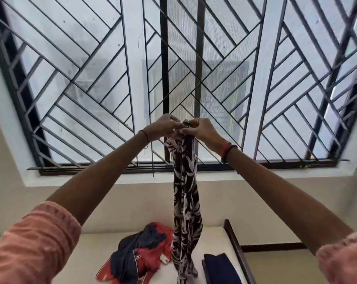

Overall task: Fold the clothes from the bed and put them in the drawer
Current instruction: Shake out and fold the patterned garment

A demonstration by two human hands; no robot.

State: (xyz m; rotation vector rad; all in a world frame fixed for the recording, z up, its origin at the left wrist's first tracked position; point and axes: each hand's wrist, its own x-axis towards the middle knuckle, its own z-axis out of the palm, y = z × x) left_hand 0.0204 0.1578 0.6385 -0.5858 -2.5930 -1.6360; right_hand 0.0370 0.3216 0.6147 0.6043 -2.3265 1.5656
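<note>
Two hands, left hand (pixel 163 126) and right hand (pixel 201 131), pinching printed garment (pixel 185 203) up top, hanging vertical, tail on bed (pixel 85 255)

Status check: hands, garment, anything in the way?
Left hand and right hand pinch top of black-and-white leaf-print garment. It hangs twisted, tail on cream bed. Crumpled red-and-navy garment beside it, not blocking.

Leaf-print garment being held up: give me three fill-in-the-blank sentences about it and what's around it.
The left hand and right hand hold the leaf-print garment by its ____ end.
The crumpled red and navy garment lies on the bed to the hanging one's ____.
Behind the hands is a ____ with a black metal grille.
Missing words: top; left; window.
</note>
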